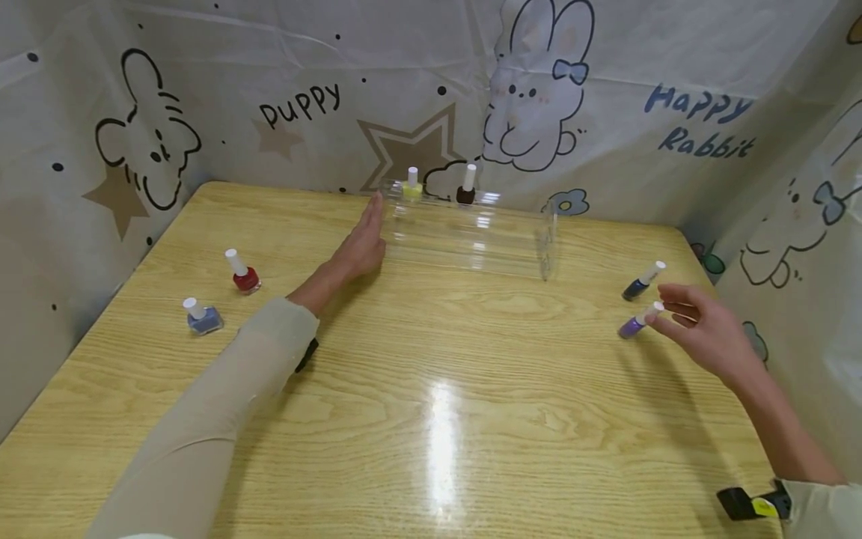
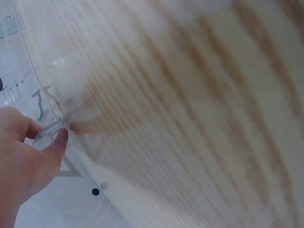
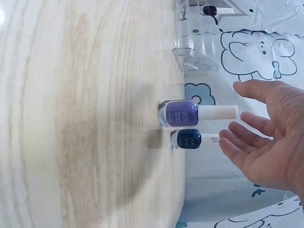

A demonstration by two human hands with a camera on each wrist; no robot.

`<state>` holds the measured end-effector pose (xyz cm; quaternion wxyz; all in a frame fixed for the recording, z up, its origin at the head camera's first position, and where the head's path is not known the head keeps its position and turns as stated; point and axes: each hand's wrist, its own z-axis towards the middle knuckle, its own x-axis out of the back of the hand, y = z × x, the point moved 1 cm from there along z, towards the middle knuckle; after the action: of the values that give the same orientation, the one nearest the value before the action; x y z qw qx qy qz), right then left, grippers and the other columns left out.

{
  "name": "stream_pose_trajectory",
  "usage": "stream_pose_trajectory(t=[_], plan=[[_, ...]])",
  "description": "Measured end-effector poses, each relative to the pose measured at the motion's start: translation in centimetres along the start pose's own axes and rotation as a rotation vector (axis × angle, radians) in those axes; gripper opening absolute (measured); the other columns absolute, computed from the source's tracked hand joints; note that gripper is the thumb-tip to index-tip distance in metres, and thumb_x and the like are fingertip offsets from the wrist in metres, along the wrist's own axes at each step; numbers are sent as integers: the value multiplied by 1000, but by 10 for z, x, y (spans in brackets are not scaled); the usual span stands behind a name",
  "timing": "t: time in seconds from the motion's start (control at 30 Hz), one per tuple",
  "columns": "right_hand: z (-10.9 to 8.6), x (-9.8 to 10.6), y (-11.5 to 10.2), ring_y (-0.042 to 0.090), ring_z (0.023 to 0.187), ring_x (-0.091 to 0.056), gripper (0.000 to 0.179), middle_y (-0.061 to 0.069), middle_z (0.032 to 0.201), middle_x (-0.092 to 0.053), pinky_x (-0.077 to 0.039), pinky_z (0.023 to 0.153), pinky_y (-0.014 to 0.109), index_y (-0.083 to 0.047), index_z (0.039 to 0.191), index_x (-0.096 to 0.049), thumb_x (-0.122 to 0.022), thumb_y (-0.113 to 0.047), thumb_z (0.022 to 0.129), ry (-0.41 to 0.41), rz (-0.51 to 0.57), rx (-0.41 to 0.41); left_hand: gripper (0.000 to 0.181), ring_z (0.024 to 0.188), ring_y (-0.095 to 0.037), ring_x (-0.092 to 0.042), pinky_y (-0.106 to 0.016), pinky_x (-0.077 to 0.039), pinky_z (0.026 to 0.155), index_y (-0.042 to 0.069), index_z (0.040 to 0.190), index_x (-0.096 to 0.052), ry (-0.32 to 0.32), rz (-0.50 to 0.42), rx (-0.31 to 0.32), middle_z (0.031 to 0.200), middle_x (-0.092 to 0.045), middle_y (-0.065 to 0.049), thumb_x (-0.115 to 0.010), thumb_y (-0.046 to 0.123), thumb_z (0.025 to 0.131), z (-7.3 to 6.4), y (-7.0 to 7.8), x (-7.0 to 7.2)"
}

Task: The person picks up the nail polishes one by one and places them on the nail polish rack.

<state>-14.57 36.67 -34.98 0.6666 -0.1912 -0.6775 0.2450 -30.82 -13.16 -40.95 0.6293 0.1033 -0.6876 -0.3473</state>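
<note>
1. The left hand [image 1: 364, 243] is pinching the near-side end of the clear rack [image 1: 465, 232], its fingertips closing on the edge from both sides.
2. The right hand [image 1: 707, 329] is hovering beside the white cap of the purple bottle [image 1: 633, 327], its thumb and fingers spreading apart and loosely bending.
3. The purple bottle is standing upright on the table [image 1: 539, 412], at the right, just beside the dark blue bottle [image 1: 636, 290].
4. The backdrop [image 1: 404, 75] is showing "PUPPY" and "Happy Rabbit"; both right-hand bottles are carrying pale lettering too blurred to read surely.
5. The head view is revealing a red bottle [image 1: 247, 280] and a grey-blue bottle [image 1: 205, 320] standing at the left, which neither wrist view is catching.
6. It is also showing a yellow bottle [image 1: 412, 189] sitting in the rack beside a near-black bottle [image 1: 466, 195]; the right wrist view is showing only the near-black one.
7. The left wrist view is exposing the pinch, which the head view is partly hiding.
</note>
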Motion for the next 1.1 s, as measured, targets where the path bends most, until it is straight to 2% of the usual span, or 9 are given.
stream_pose_trajectory(t=[0.07, 0.13, 0.2, 0.27, 0.37, 0.43, 0.5, 0.63, 1.1], plan=[[0, -2, 4, 55, 122, -48, 65, 35, 137, -47, -45, 78, 6, 9, 144, -41, -65, -30, 98, -3, 3, -3, 78, 150, -21, 12, -34, -1, 120, 4, 155, 19, -1, -2, 2, 164, 19, -12, -36, -3, 100, 0, 0, 0], [1, -3, 8, 55, 122, -48, 65, 35, 138, -46, -40, 74, 1, 10, 144, -41, -65, -29, 98, -12, 13, -3, 78, 150, -22, 11, -34, -1, 120, 3, 155, 18, 0, -3, 1, 164, 18, -13, -36, -3, 100, 0, 0, 1], [3, -5, 12, 55, 122, -48, 66, 36, 138, -45, -49, 80, 11, 10, 145, -39, -65, -29, 98, -33, 5, -12, 78, 150, -22, 11, -34, -1, 120, 3, 155, 18, 3, -7, -1, 164, 18, -13, -37, -3, 100, 0, 1, 1], [5, -7, 16, 55, 123, -47, 67, 36, 139, -44, -55, 87, 29, 10, 146, -38, -65, -30, 99, -72, -9, -28, 78, 150, -23, 10, -34, -1, 120, 3, 156, 17, 8, -7, -5, 164, 18, -13, -37, -3, 100, 0, 1, 1], [8, -11, 23, 56, 124, -45, 66, 38, 139, -43, -52, 88, 53, 10, 146, -36, -64, -28, 99, -133, -22, -41, 78, 150, -22, 11, -33, 0, 120, 2, 156, 17, 9, -9, -10, 164, 18, -13, -37, -3, 100, 1, 1, 1], [9, -13, 27, 56, 125, -45, 64, 38, 140, -42, -55, 86, 46, 10, 146, -37, -63, -26, 100, -155, -7, -38, 78, 150, -22, 11, -33, 0, 120, 3, 156, 17, 8, -14, -9, 164, 18, -12, -37, -3, 100, 1, 1, 1], [10, -14, 29, 56, 124, -46, 62, 38, 140, -42, -57, 81, 30, 10, 145, -38, -63, -23, 100, -155, 16, -27, 78, 150, -21, 12, -33, 0, 120, 3, 156, 17, 5, -18, -8, 164, 18, -12, -37, -3, 100, 1, 2, 1], [10, -15, 32, 56, 123, -47, 58, 37, 139, -44, -47, 73, 8, 9, 145, -40, -62, -21, 100, -143, 56, -7, 78, 150, -21, 11, -33, -1, 120, 4, 156, 18, 3, -15, -3, 164, 18, -12, -37, -3, 100, 1, 2, 1], [15, -20, 29, 52, 113, -57, 40, 32, 124, -58, -46, 73, 9, 8, 129, -56, -64, -18, 99, -123, 40, 28, 78, 150, -22, 9, -36, -4, 120, 5, 156, 18, 10, -12, 8, 164, 19, -11, -36, -4, 101, 0, 2, -1]])
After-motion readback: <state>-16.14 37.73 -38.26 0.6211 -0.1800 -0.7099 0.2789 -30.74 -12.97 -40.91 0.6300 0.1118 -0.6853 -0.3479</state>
